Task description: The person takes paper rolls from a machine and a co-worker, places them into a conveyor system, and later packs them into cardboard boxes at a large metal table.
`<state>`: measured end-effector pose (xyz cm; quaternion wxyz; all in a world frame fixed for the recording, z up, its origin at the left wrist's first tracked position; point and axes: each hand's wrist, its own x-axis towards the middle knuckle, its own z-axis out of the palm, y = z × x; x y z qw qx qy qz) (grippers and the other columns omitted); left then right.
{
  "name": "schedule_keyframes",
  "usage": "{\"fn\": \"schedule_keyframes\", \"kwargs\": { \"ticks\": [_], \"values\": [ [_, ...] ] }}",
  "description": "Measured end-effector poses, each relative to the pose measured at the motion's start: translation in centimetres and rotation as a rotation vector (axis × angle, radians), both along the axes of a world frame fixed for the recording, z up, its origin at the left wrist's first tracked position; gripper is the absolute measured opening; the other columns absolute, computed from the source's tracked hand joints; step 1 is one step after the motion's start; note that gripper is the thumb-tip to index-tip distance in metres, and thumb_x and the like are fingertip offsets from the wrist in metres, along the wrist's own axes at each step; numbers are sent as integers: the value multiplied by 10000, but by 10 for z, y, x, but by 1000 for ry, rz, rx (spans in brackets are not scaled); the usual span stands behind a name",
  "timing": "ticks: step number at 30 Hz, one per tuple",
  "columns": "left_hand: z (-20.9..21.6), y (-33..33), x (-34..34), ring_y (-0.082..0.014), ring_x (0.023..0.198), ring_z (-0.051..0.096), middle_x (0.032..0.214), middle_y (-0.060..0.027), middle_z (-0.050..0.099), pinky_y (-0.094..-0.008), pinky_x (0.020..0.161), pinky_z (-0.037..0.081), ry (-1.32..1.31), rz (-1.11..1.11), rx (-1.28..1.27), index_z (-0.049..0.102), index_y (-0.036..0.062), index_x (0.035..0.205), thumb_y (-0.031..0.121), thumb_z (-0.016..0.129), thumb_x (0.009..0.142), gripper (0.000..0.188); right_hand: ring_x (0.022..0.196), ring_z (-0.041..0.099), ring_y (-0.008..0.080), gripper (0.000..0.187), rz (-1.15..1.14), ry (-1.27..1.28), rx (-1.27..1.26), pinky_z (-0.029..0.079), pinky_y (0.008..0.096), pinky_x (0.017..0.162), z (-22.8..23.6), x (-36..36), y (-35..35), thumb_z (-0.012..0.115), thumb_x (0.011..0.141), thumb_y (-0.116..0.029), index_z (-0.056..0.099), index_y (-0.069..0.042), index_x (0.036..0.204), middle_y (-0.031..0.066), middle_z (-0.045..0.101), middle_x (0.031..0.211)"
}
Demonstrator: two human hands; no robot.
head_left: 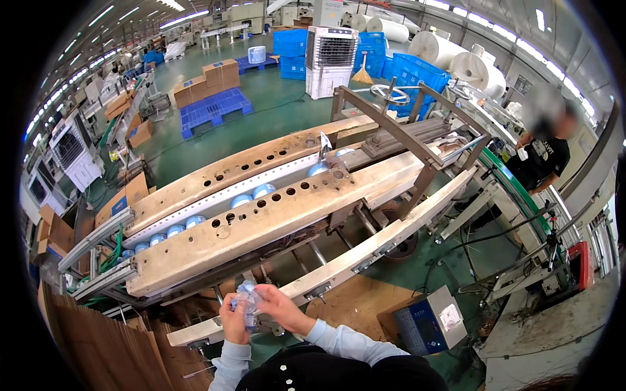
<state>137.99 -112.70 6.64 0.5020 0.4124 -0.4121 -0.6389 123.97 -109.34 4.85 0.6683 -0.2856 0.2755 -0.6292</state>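
Both of my hands are raised at the near side of the machine, over its front rail. Between them is a crumpled piece of clear, bluish plastic film [246, 297]. My left hand [233, 322] has its fingers closed round the film's left and lower part. From the right, my right hand [284, 309] pinches it with thumb and fingers. Beyond my hands runs a long beige machine beam [261, 218] with round holes. Behind that beam, several blue-and-white wrapped rolls [241, 200] lie in a narrow channel.
A beige front rail [313, 281] crosses just beyond my hands. Stacked cardboard [98, 326] stands at lower left. A control box [427, 324] sits at lower right. A metal frame with a handwheel [390, 95] rises over the machine. Another person [544, 153] stands at the right.
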Motion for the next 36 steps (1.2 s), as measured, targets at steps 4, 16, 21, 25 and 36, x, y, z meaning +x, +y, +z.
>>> {"fn": "schedule_keyframes", "kwargs": {
  "ticks": [4, 16, 21, 25, 36],
  "values": [
    [12, 8, -12, -110, 760, 587, 884, -13, 633, -258, 714, 478, -86, -5, 68, 610, 19, 980, 49, 562, 903, 95, 1130, 520, 150, 333, -98, 435, -18, 412, 284, 974, -7, 3, 1, 530, 975, -127, 542, -9, 1286, 77, 526, 1283],
    [17, -4, -4, -118, 836, 560, 896, -42, 610, -267, 758, 464, -429, -47, -207, 588, -26, 1037, 30, 589, 814, 230, 1111, 560, 159, 286, 192, -14, 121, 414, 312, 992, -50, -30, -15, 569, 923, -79, 617, 50, 1174, 82, 618, 1211],
    [1, -13, 39, -161, 849, 616, 960, -85, 695, -331, 860, 496, -654, 50, -184, 676, -32, 1092, 142, 602, 920, 256, 954, 593, 110, 225, 144, 713, -197, 480, 274, 854, 54, -107, -41, 653, 914, -174, 686, -75, 1113, 21, 655, 956],
    [3, -24, 49, -131, 802, 579, 932, -55, 689, -289, 754, 485, -667, 211, -5, 681, -28, 1070, 121, 582, 917, 235, 802, 650, 193, 151, -640, 1177, -117, 522, 312, 743, 93, -240, -164, 697, 835, -158, 711, -39, 928, 59, 705, 839],
    [-10, -27, 43, -143, 864, 609, 961, -106, 697, -296, 778, 497, -677, 282, 20, 682, -45, 1076, 59, 545, 897, 249, 1040, 637, 321, 521, -395, 2159, 625, 509, 439, 877, 54, -383, -379, 752, 695, -438, 694, -119, 1103, 128, 687, 1058]
  ]
}}
